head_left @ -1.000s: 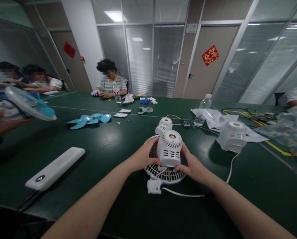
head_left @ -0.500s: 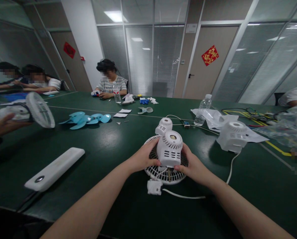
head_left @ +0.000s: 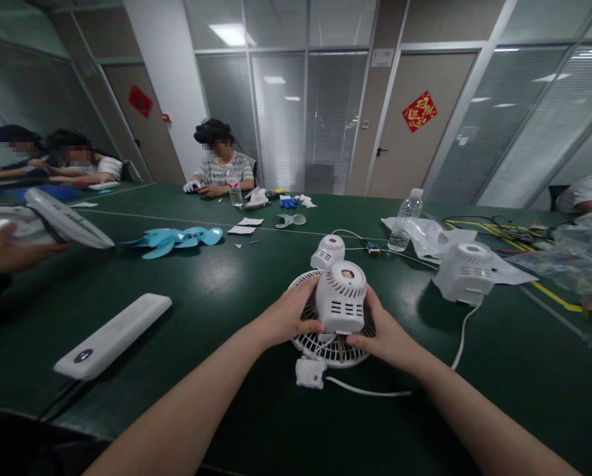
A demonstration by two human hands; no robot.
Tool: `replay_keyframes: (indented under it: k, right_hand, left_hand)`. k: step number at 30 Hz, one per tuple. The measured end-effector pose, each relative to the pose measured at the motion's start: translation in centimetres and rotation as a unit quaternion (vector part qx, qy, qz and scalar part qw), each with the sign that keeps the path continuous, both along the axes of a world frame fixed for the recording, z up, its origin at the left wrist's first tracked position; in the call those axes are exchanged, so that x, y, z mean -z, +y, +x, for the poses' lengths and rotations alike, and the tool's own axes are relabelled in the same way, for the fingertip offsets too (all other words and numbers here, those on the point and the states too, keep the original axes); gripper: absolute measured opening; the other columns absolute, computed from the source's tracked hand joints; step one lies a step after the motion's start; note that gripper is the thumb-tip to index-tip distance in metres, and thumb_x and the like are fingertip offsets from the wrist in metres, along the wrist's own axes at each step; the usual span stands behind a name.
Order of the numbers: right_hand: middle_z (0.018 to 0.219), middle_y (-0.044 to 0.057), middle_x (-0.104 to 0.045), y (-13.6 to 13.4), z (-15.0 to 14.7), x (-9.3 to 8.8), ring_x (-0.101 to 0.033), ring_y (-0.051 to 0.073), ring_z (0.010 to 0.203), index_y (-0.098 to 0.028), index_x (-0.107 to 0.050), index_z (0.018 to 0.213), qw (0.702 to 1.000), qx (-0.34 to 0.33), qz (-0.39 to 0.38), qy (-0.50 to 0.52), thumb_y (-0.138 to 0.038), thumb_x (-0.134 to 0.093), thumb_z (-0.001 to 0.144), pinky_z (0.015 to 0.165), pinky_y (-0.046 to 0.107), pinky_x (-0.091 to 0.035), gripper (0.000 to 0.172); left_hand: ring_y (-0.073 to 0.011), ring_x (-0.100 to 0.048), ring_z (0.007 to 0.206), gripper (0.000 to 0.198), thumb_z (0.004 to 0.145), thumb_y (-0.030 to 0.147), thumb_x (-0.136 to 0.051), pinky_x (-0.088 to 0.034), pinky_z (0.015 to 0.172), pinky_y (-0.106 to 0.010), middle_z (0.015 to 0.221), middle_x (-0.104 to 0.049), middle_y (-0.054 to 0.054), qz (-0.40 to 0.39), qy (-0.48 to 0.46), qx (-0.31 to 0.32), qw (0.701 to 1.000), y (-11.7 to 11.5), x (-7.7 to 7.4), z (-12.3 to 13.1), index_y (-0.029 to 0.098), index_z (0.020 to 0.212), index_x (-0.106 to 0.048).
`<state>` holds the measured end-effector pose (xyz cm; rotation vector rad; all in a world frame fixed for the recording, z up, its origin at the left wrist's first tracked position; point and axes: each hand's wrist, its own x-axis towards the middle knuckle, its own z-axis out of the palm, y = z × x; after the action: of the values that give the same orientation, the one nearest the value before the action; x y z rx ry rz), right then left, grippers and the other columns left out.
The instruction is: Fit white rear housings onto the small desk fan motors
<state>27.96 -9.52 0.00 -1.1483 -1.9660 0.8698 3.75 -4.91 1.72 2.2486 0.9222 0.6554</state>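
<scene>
A white vented motor housing (head_left: 343,297) sits over a round white fan grille (head_left: 316,344), both on the green table. My left hand (head_left: 293,314) grips the housing's left side, thumb near its lower edge. On the opposite side my right hand (head_left: 382,330) holds it, fingers partly hidden behind. Just in front of the grille lies a small white block (head_left: 310,373) with a white cable. Behind the grille stands a smaller-looking white housing (head_left: 328,251).
On the left are a long white device (head_left: 115,336), blue fan blades (head_left: 177,239) and a person's hand (head_left: 13,251) holding a fan part. To the right stand another white housing (head_left: 467,271) and a bottle (head_left: 406,221). Further people sit around the table (head_left: 217,370).
At the far left, the other person's fan part has tilted and turned. My hands remain around the housing; the whole view has shifted very slightly.
</scene>
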Motion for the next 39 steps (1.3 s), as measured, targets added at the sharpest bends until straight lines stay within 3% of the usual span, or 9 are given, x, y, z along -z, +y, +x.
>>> replay_keyframes:
  k: [5,10,15,19,23,31,39]
  right_hand:
    - [0.146,0.014,-0.034,-0.2,-0.9,0.3,-0.037,0.033,0.132,-0.025,0.0,0.149,0.997,0.065,0.024,-0.016,-0.04,-0.076,0.071,0.108,0.054,-0.031,0.11]
    - [0.143,0.014,-0.039,-0.3,-1.0,0.2,-0.041,0.034,0.129,-0.025,-0.008,0.148,0.997,0.06,0.042,-0.009,-0.044,-0.072,0.075,0.106,0.055,-0.034,0.099]
    - [0.149,0.014,-0.031,-0.3,-1.0,0.3,-0.036,0.033,0.133,-0.025,0.003,0.149,0.997,0.052,0.05,-0.011,-0.045,-0.069,0.078,0.108,0.053,-0.032,0.103]
    - [0.153,0.014,-0.022,-0.4,-1.0,0.5,-0.03,0.033,0.137,-0.024,0.01,0.149,0.997,0.056,0.048,-0.025,-0.046,-0.069,0.077,0.11,0.053,-0.028,0.109]
    - [0.15,0.015,-0.027,-0.5,-1.3,0.5,-0.033,0.033,0.135,-0.024,0.012,0.149,0.995,0.081,0.031,-0.039,-0.045,-0.074,0.073,0.109,0.055,-0.029,0.116]
    - [0.148,0.015,-0.032,-0.8,-1.8,0.1,-0.036,0.033,0.134,-0.025,0.008,0.149,0.994,0.093,0.039,-0.043,-0.042,-0.073,0.074,0.108,0.055,-0.031,0.112]
    - [0.15,0.015,-0.027,-1.0,-2.3,0.2,-0.035,0.034,0.134,-0.027,0.021,0.146,0.992,0.11,0.018,-0.052,-0.039,-0.074,0.072,0.107,0.057,-0.031,0.121]
  left_hand:
    - [-0.0335,-0.04,0.131,0.093,0.067,0.041,-0.075,-0.03,0.108,-0.051,0.145,-0.041,-0.013,0.011,0.01,-0.02,1.0,0.0,0.0,0.2,0.024,0.144,-0.026]
    - [-0.0339,-0.04,0.131,0.097,0.065,0.047,-0.075,-0.03,0.108,-0.05,0.146,-0.039,-0.014,0.042,0.034,-0.036,0.998,0.4,0.7,0.4,0.023,0.144,-0.025]
    - [-0.0356,-0.038,0.133,0.1,0.067,0.052,-0.072,-0.028,0.108,-0.052,0.149,-0.035,-0.013,0.066,0.077,-0.053,0.993,0.5,1.1,0.5,0.024,0.146,-0.019]
    - [-0.0341,-0.04,0.132,0.097,0.067,0.052,-0.072,-0.031,0.108,-0.049,0.149,-0.037,-0.011,0.069,0.085,-0.064,0.992,0.2,0.7,0.5,0.024,0.145,-0.023]
    - [-0.0344,-0.043,0.129,0.095,0.066,0.052,-0.072,-0.036,0.105,-0.05,0.146,-0.041,-0.01,0.046,0.085,-0.071,0.993,-0.1,0.0,0.4,0.025,0.144,-0.026]
    - [-0.035,-0.046,0.126,0.092,0.065,0.053,-0.072,-0.039,0.101,-0.051,0.144,-0.044,-0.01,0.019,0.068,-0.053,0.996,-0.4,-0.7,0.2,0.027,0.142,-0.028]
    - [-0.0367,-0.048,0.122,0.092,0.063,0.056,-0.072,-0.041,0.098,-0.053,0.14,-0.047,-0.012,0.018,0.096,-0.06,0.993,-0.3,-0.6,0.1,0.024,0.139,-0.032]
